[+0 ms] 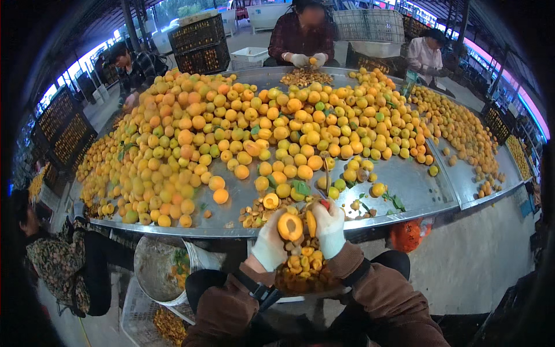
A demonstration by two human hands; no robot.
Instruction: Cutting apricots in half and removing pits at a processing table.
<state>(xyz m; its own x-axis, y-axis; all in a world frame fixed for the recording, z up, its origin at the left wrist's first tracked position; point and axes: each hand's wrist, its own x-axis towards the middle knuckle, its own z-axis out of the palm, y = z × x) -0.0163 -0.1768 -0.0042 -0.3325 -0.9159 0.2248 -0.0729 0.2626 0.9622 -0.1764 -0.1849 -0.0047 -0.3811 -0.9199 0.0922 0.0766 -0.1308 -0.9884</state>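
In my white-gloved left hand (269, 243) is a halved apricot (289, 226), its cut face and dark hollow turned up. My right hand (330, 225), also gloved, pinches the other apricot half (311, 224). It also grips a thin curved metal tool (327, 173) with a bit of red at the handle; the tool's exact kind is unclear. Below both hands, a container partly hidden by my sleeves holds apricot halves (305, 262). Loose apricot pits (253, 217) lie on the table just beyond my left hand, beside a cut apricot (271, 201).
A large heap of whole apricots (234, 121) covers much of the metal table (381, 217). A tilted white bucket (160, 269) and a plastic crate (141, 319) stand at lower left. An orange-red bag (406, 235) hangs under the right edge. Several people work around the table.
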